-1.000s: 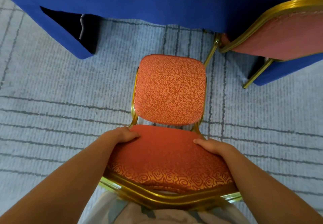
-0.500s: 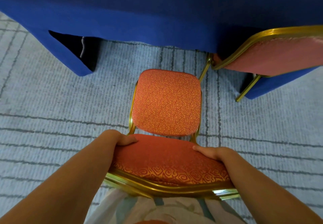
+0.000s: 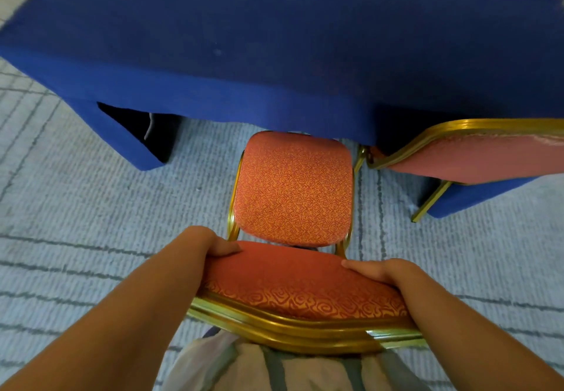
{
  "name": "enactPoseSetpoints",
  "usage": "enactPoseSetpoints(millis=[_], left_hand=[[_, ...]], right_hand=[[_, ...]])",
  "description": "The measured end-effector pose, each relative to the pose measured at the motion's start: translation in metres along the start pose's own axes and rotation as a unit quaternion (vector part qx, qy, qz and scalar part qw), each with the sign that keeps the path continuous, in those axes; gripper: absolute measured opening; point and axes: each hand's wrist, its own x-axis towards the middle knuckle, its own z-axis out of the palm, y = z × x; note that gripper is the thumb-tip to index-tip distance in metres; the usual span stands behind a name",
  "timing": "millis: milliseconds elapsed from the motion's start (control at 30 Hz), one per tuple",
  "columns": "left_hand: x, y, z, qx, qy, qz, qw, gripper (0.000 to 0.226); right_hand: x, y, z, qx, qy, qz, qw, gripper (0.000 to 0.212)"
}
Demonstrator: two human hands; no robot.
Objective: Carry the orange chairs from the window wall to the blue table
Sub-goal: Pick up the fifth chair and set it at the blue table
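Hands first: left hand (image 3: 210,247) and right hand (image 3: 378,271) are apart, each clamped on one end of the backrest (image 3: 299,287) of the orange chair (image 3: 293,189). Left hand grips the backrest's left end w/ thumb laid over the padded front face; the other fingers are hidden behind the frame. Right hand does the same at the right end, thumb on the padding, rest of the fingers out of sight. Both forearms reach in from the bottom corners of the view.

Orange chair stands on the carpet (image 3: 91,222) at the near side of the blue table (image 3: 274,39), facing it, approx midway along that side. Seat's far edge meets the hem of the table's blue cloth; can't tell if it touches or sits just under. Seat & backrest are orange fabric w/ a swirl pattern, on a gold metal frame.

Second chair (image 3: 488,158), same gold frame w/ a paler pink-orange back, is at the table's near right corner. It sits just beside the orange chair but apart from it.

At the table's near left corner the cloth splits, showing a dark gap (image 3: 146,128) w/ a thin pale line inside; can't tell what that is. Carpet is pale grey-blue w/ darker grey lines. Person's light clothing (image 3: 274,369) shows at the bottom edge, below the backrest.
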Motion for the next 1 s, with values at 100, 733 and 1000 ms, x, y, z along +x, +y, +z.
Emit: enactPoseSetpoints(millis=[100, 733, 1000], left_hand=[[0.000, 0.029, -0.034, -0.012, 0.019, 0.004, 1.000, 0.095], [0.017, 0.208, -0.267, -0.075, 0.079, 0.013, 0.994, 0.096], [0.017, 0.227, -0.300, 0.026, 0.208, 0.079, 0.975, 0.082]], right_hand=[[0.008, -0.021, -0.040, 0.013, 0.009, -0.023, 1.000, 0.081], [0.034, -0.151, -0.309, 0.035, 0.079, -0.091, 0.992, 0.064], [0.043, -0.185, -0.348, -0.008, 0.069, -0.090, 0.993, 0.056]])
